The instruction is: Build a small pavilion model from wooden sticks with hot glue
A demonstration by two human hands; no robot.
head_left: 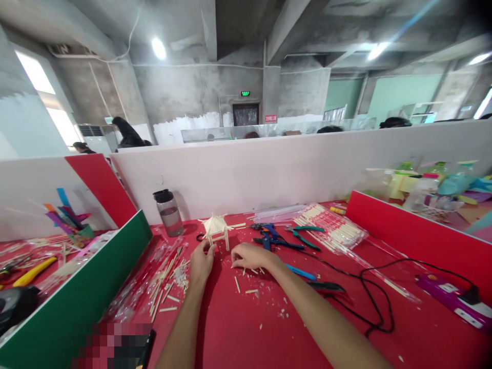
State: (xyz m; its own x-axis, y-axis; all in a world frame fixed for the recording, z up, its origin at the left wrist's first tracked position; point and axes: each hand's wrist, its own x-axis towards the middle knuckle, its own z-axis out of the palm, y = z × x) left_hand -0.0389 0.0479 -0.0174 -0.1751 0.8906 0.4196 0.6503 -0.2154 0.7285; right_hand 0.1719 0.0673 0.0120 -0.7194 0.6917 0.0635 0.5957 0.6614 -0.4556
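A small pavilion model (215, 225) made of pale wooden sticks, with a pointed roof on thin legs, stands on the red table ahead of me. My left hand (201, 262) is at its near left leg, thumb and fingertips closed on it. To the right and slightly nearer, my right hand (249, 255) rests low over the table with its fingers curled down together; whatever they may hold is hidden. Short stick pieces (237, 284) and shavings lie below the hands. Left of my left hand is a pile of loose sticks (163, 287).
Blue glue gun (269, 238), green-handled pliers (305, 233) and bagged sticks (334, 228) lie right of the model. A black cord (363, 287) runs to a purple power strip (453, 300). A water bottle (169, 215) stands behind left. Green (88, 287) and red (415, 236) dividers flank the table.
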